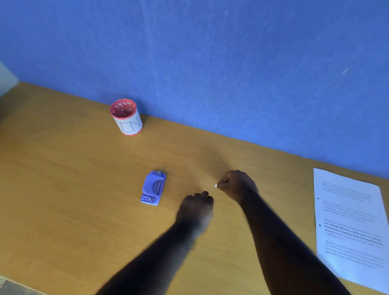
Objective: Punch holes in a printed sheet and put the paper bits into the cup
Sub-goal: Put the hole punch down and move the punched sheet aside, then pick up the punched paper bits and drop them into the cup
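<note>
1. The bench (63, 185) is a wide wooden top running up to a blue wall (216, 47). It looks smooth and level, so a scrap of paper would slide or blow across it with nothing to stop it.

2. The printed sheet (351, 230) lies flat at the right end of the bench, well apart from everything else. Two dark dots show near its left edge, which I take for punched holes. It is thin and floppy; I would lift it by an edge or a corner, not from the middle.

3. The cup (126, 116) stands upright at the back near the wall, off to the left, with a red patterned inside and letters written on its white side. It looks light and easy to tip, so anything going in is better dropped from above than pushed against the rim.

4. The hole punch (153, 188) is a small purple one, lying between the cup and the hands, just left of the left hand (196, 207). It looks rigid and the heaviest thing here; nobody is touching it.

5. The left hand is curled into a loose fist, its grip closed, and I cannot tell whether it holds anything.

6. The right hand (236, 183) has its grip pinched together on a tiny white paper bit (215, 185), which shows at the fingertips. That bit is near weightless and flimsy, easily lost to a breath of air, so a thumb-and-finger pinch seems the only sure hold, and the cup is a fair reach away.
</note>
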